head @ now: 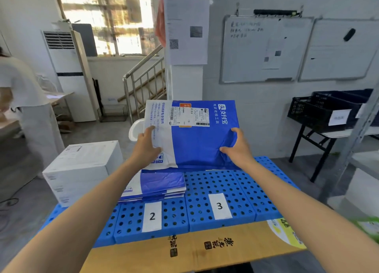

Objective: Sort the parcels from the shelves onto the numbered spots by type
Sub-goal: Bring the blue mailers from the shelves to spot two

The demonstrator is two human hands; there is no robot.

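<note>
White walls close off the upper right of the frame, where two whiteboards [264, 49] hang above black crates [324, 110] on a folding table. At the upper left we see a bright window, a tall white air conditioner [67, 71] and a steel stair railing [143, 81]. Another person [20, 100] in pale clothes stands at the far left edge.

In the lower half lies a blue perforated platform [235, 182] carrying paper labels 2 [152, 216] and 3 [219, 206]. A brown cardboard sheet [194, 250] lies along the platform's near edge. A white box [82, 166] sits at the platform's left end.

We hold a blue and white mailer [196, 137] upright at the centre of the frame, its shipping label facing us. It hangs in the air over the platform's far side. The left hand [147, 143] grips its white left part, fingers curled onto the film with the thumb low. The right hand [238, 147] pinches the blue part near the right edge, which creases under the fingers.

Below the held mailer, a flat stack of similar mailers [160, 185] rests on the platform just behind label 2.
</note>
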